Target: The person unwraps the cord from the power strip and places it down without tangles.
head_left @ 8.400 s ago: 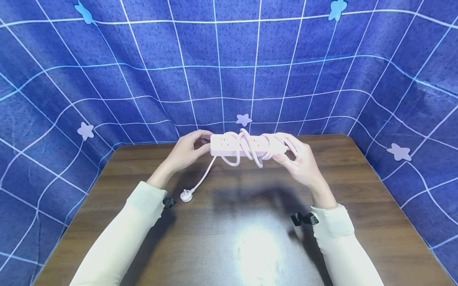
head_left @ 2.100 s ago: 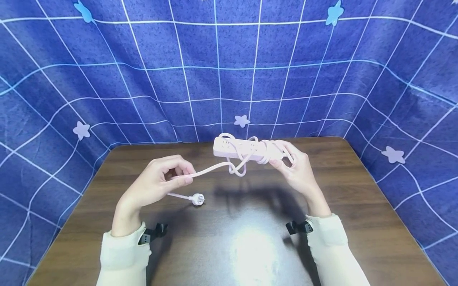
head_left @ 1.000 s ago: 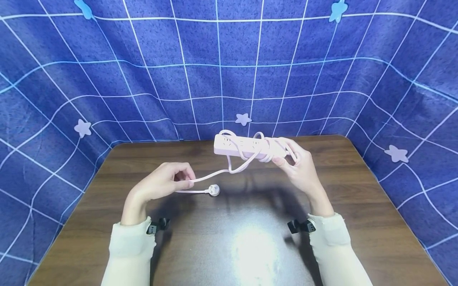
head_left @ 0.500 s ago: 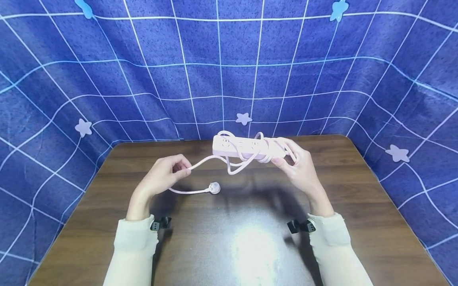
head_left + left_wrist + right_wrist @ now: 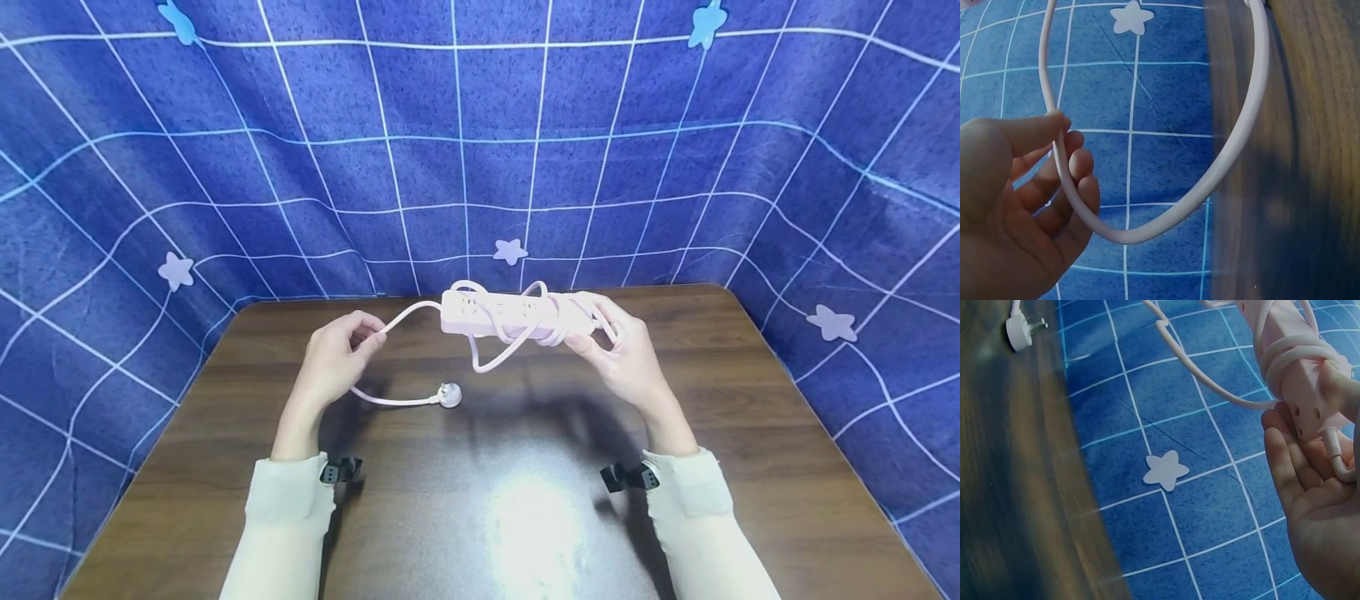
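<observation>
A pale pink power strip [image 5: 491,312] is held above the table, its cord wound around its right part with loose loops over the middle. My right hand [image 5: 626,354] grips its right end between thumb and fingers. At the left, my left hand [image 5: 333,358] pinches the cord, which arcs from there to the strip's left end. Below that hand the cord curves back to the plug [image 5: 449,395]. In the left wrist view the cord [image 5: 1194,200] hangs in a wide bend past my fingers. The right wrist view shows the strip's end [image 5: 1310,406] against my right hand [image 5: 1322,512].
A brown wooden table [image 5: 420,517] lies beneath, with a bright glare near its front. A blue curtain [image 5: 495,175] with white grid lines and star shapes stands behind and at both sides. Small black devices [image 5: 630,477] are strapped at both wrists.
My left hand has gone from the strip's left end to the cord, dipped, then risen up and left, widening the cord's arc. The plug has shifted right. My right hand keeps its grip.
</observation>
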### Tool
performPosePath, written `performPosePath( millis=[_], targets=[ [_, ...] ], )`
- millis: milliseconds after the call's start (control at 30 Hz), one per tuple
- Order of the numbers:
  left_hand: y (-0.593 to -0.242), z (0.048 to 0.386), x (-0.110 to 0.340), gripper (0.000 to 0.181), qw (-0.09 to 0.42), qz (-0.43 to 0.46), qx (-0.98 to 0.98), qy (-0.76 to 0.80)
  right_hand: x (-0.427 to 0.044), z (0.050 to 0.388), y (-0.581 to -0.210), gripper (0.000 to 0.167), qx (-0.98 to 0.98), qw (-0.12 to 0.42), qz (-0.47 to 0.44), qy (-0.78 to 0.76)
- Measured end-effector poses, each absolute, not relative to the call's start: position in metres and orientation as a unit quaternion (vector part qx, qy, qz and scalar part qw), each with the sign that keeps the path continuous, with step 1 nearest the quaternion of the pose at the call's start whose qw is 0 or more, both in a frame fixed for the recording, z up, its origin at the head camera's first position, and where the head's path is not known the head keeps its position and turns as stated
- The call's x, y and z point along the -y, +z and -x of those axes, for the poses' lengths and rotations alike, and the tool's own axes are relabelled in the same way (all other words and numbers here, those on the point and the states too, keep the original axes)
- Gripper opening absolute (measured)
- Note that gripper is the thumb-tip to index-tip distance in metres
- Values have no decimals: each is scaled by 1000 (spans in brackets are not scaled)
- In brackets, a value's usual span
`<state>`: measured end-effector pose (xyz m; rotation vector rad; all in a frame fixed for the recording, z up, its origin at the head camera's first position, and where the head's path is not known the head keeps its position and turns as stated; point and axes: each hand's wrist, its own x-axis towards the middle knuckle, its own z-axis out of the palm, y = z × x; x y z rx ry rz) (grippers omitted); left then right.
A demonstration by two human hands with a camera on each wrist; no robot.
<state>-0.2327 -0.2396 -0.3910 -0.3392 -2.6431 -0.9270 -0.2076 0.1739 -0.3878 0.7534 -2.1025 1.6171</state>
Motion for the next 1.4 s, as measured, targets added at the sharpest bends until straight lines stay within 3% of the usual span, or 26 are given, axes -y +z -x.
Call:
performPosePath(
  millis=[433,700,967,1133,1400],
  targets=[
    [-398,236,241,7,176,103,927,-313,-171,207,-388,48,748,182,-285,571],
    [-395,235,238,8,230,62,916,-323,-170,206,-388,47,757,174,-283,562],
    [-397,235,239,8,243,38,919,-309,-169,205,-388,47,752,157,-288,572],
    [-400,236,239,10,223,46,925,-303,-170,205,-388,48,754,160,-286,569],
    [-401,236,239,20,145,93,945,-279,-171,207,-389,49,756,174,-285,562]
  ],
)
